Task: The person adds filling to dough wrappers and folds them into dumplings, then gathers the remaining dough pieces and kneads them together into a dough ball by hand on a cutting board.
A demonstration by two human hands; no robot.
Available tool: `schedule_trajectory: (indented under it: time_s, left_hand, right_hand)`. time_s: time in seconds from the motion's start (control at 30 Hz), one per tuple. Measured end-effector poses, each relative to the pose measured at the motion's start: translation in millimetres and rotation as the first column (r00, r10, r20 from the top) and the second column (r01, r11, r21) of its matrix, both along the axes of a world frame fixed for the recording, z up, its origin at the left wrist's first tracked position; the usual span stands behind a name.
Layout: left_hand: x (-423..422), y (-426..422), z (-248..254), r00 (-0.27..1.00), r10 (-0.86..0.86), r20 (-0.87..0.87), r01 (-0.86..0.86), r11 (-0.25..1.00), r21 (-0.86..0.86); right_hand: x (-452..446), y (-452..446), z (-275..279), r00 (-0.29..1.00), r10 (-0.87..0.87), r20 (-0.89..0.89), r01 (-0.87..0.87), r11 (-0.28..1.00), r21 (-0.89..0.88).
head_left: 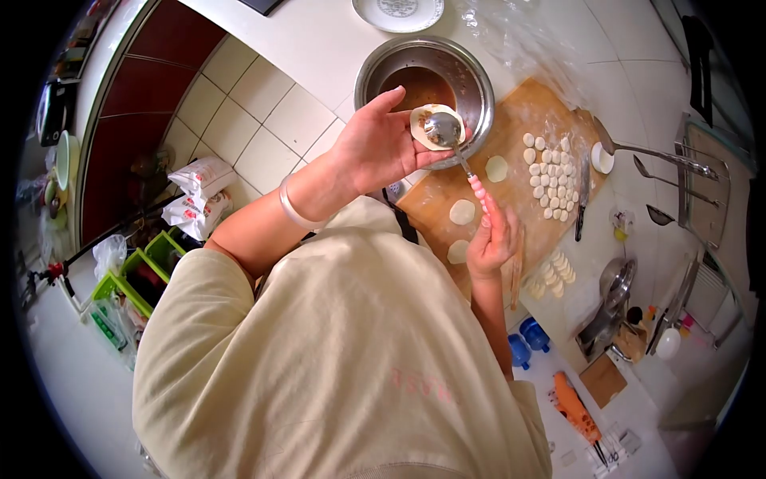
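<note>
Palm up, my left hand [375, 144] supports a round dumpling wrapper [422, 114] on its fingers, over the edge of a steel bowl [481, 88]. Brown filling [420, 109] lies on the wrapper. My right hand [492, 242] grips a spoon [477, 185] by its pink and white handle. The spoon's bowl presses onto the filling and hides part of it. More brown filling sits in the steel bowl. Flat wrappers [462, 211] and many small dough pieces [550, 177] rest on a wooden board [515, 120] at the right.
A knife [583, 191] lies beside the dough pieces. Folded dumplings [557, 274] are in rows near the board's lower edge, next to a rolling pin [517, 275]. A white plate [367, 12] stands behind the steel bowl. Ladles [662, 152] and clear plastic film [511, 40] lie farther out.
</note>
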State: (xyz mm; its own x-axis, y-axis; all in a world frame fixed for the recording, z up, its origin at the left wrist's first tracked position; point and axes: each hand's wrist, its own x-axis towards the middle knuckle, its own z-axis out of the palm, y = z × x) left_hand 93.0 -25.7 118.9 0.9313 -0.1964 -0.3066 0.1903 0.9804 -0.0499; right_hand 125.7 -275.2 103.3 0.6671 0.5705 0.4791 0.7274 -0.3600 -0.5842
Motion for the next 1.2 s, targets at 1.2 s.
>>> schedule_trajectory:
  time_s: [1.2]
  left_hand:
    - [7.5, -5.8, 30.1, 0.983, -0.177, 0.053, 0.175, 0.984, 0.043]
  right_hand:
    - [59.6, 50.0, 43.7, 0.899, 0.209, 0.385, -0.223, 0.975, -0.008]
